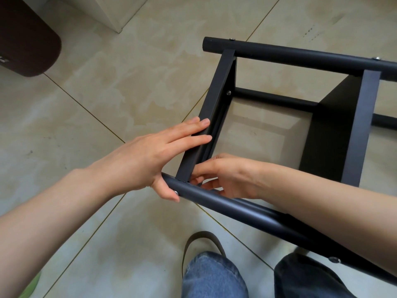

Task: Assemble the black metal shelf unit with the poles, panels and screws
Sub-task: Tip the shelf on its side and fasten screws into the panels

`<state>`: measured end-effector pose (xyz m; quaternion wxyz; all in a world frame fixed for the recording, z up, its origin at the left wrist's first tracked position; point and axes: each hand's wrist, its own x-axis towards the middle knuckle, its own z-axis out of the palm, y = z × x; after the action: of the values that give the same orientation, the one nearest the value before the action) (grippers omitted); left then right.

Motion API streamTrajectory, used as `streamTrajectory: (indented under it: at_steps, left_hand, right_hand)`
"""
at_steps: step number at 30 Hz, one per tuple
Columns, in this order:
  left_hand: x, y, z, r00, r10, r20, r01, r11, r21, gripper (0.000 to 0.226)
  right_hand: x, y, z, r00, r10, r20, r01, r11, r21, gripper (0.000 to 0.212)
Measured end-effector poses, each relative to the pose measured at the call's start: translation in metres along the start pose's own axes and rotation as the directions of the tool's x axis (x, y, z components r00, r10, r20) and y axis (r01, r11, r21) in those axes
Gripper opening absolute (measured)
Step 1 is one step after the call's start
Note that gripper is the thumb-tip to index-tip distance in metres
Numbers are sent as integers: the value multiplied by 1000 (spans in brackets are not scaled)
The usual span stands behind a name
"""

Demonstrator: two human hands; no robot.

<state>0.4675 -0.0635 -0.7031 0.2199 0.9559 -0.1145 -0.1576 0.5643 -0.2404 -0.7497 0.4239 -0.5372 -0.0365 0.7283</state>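
The black metal shelf unit lies on its side on the tiled floor. Its near pole (232, 206) runs from centre to lower right, and its far pole (300, 55) crosses the top right. An end panel (211, 110) joins both poles, and a second panel (356, 130) stands further right. My left hand (150, 160) lays straight fingers on the end panel's edge while its thumb presses a silver screw (176, 192) on the near pole. My right hand (223, 177) reaches inside the corner where panel meets pole, fingers curled there; whatever they pinch is hidden.
A dark brown rounded object (28, 37) sits at the top left beside a white furniture corner (109, 14). My knees in jeans (214, 276) and a brown strap (202, 237) are at the bottom. Screw heads (231, 39) show on the far pole.
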Motion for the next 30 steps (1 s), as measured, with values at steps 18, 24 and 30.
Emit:
streamTrajectory:
  at_steps: [18, 24, 30]
  left_hand:
    - [-1, 0, 1, 1000, 1, -3, -1, 1000, -12, 126]
    - [0, 2, 1, 1000, -7, -6, 7, 1000, -21, 124]
    - [0, 1, 0, 1000, -5, -13, 4, 1000, -22, 125]
  right_hand:
    - [5, 3, 3, 999, 34, -13, -33, 998, 56, 6]
    - [6, 4, 3, 999, 35, -13, -35, 999, 41, 10]
    - [6, 5, 2, 1000, 8, 22, -10, 996, 85, 9]
